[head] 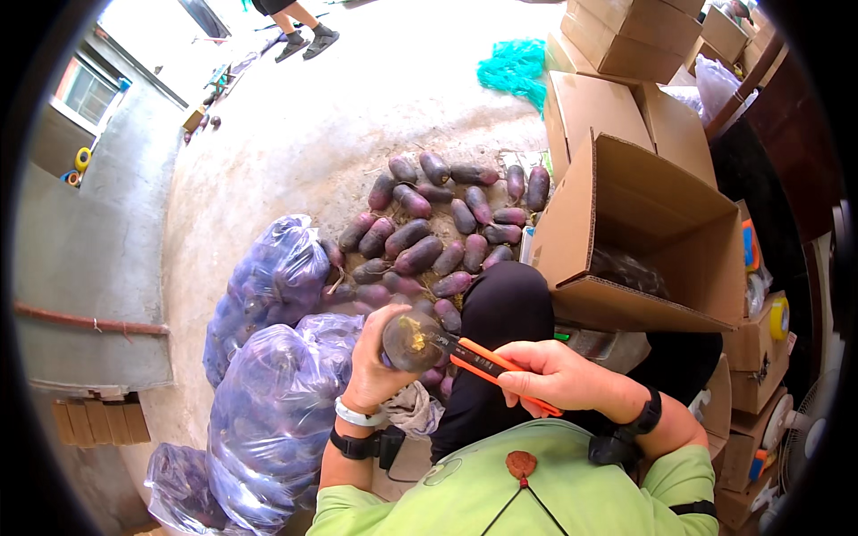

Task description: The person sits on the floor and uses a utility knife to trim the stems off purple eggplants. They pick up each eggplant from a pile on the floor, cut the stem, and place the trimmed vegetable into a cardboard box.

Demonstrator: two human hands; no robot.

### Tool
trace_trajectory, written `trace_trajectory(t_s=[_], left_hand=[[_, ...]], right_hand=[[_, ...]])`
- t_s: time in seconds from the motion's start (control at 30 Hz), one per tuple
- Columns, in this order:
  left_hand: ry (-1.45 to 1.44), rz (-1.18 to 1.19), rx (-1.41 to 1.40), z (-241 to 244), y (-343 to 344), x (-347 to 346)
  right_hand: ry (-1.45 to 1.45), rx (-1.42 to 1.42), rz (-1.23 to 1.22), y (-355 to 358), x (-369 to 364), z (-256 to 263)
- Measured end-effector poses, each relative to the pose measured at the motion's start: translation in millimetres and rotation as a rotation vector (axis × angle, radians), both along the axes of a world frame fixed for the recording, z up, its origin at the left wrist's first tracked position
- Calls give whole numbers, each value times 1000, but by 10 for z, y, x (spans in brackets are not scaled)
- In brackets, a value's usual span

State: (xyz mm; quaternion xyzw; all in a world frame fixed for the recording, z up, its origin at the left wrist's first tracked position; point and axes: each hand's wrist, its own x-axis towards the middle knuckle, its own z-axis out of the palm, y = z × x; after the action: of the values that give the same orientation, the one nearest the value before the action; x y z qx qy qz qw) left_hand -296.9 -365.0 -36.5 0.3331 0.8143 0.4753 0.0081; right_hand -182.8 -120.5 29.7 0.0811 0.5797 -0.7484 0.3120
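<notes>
My left hand [377,362] holds a dark purple radish [404,345], its cut or trimmed yellowish crown facing up. In my right hand [553,375] is an orange-and-black handled cutting tool [493,365]; its dark head meets the radish's right side, and its exact type is hard to tell. Beyond my hands, many purple radishes [419,254] lie loose on the concrete floor. Clear plastic bags full of radishes [275,409] stand to the left of my left hand. A greyish cloth [412,409] lies just below that hand.
An open cardboard box [576,221] stands at the right, with stacked cartons [600,107] behind it. Green plastic netting or film [515,67] lies on the floor [281,134]. A person's feet [308,43] show at the top. A fan [808,435] is at lower right.
</notes>
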Motion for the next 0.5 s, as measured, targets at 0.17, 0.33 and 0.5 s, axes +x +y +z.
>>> trace_trajectory(t_s=[0.17,0.33,0.5], left_hand=[[-84,-60,25,-13,-27,-41],[-148,-138,19,48,-30,-78],[18,-17,-26,51,53,-108]], right_hand=[[-76,-159,10,68,-39,-68],[-66,-158,91,187,-117,-73],[-127,-255,6,106,-115,-116]])
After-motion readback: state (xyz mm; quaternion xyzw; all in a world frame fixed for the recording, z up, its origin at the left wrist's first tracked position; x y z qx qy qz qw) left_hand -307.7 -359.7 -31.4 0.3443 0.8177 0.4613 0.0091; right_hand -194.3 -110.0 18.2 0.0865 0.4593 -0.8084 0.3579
